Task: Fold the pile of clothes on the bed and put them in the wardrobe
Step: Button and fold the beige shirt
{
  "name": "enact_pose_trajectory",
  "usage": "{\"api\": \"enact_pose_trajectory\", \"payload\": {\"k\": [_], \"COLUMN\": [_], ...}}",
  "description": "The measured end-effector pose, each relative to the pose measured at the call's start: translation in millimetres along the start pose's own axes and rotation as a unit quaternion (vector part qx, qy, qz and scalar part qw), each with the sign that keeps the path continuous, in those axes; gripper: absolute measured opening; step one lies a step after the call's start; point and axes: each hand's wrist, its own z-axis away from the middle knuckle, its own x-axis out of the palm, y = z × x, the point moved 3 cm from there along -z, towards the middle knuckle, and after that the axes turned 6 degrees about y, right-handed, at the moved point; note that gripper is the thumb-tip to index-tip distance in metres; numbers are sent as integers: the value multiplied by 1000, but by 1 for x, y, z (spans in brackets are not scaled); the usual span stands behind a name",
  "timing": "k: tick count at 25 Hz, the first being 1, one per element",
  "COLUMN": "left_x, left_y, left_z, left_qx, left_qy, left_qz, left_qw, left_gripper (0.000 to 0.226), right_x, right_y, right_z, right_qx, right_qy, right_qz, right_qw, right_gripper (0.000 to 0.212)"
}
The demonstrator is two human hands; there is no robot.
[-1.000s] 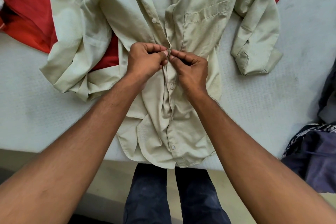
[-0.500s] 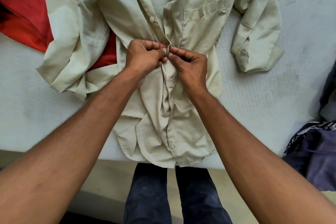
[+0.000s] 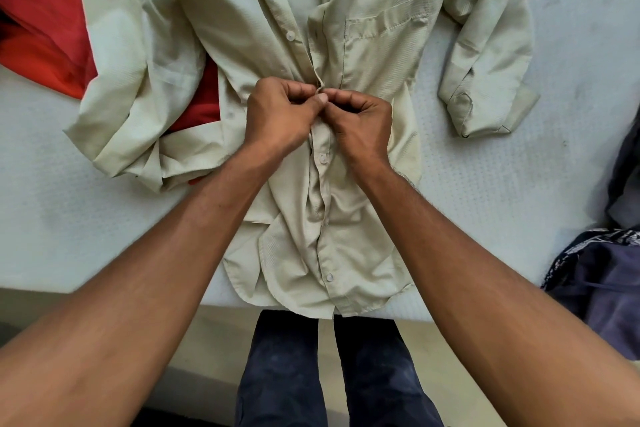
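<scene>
Item: beige shirt, front up on the bed, hem at the near edge.
Your left hand, right hand: fingers curled tight, pinching the placket mid-chest, same spot as a second ago, knuckles now closer.
Status: this button probably still being fastened; two buttons above open; folding not begun.
Adjacent: red garment beneath.
</scene>
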Motion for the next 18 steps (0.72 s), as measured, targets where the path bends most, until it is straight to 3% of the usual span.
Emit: {"api": "enact_pose_trajectory", "payload": {"k": [8,13,16,18], "left_x": [8,0,-7,-6], "left_y": [7,2,1,0], "left_z": [4,-7,-11,-9], "left_qx": [5,-8,-39,-32], "left_qy": [111,17,-48,-50], "left_qz": [-52,-43,-9,-13], "left_qw": [992,999,998,998], "left_gripper": [8,14,19,20], "right_x": [1,-2,-2,-3], "right_y": [-1,-6,-9,-12], "right_z": [3,5,-2,-6], "right_qx": [-16,-26,26,47], "right_qy": [-10,-28,-36,-34], "right_qz": [13,26,15,4], "right_qw": [1000,999,999,998], "right_gripper": [19,13,11,11]}}
